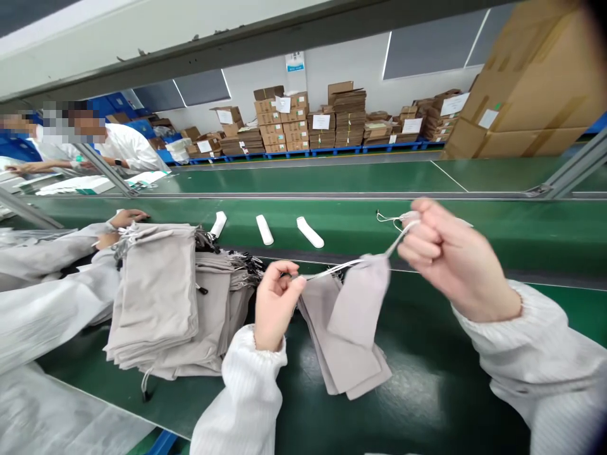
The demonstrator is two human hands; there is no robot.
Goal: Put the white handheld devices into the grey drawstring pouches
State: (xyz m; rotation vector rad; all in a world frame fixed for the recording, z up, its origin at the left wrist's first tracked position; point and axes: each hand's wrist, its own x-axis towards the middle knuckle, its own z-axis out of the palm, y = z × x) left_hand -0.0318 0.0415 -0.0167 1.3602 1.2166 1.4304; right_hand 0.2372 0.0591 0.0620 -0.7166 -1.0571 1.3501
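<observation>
A small grey drawstring pouch (363, 297) hangs in the air between my hands, its white cord stretched out to both sides. My left hand (277, 300) pinches one end of the cord. My right hand (448, 253), higher up, is closed round the other end. The pouch's mouth looks gathered. Below it, a few flat grey pouches (327, 354) lie fanned on the green bench. To the left stands a tall pile of larger grey bags (156, 284) with black cord ends.
White oblong items (310, 232) lie spaced along the green conveyor (227, 215). Another pouch (410, 218) is partly hidden behind my right hand. A co-worker's hand (127, 218) reaches in at left. A metal frame (569, 167) crosses above the bench; stacked cartons (284, 123) line the back wall.
</observation>
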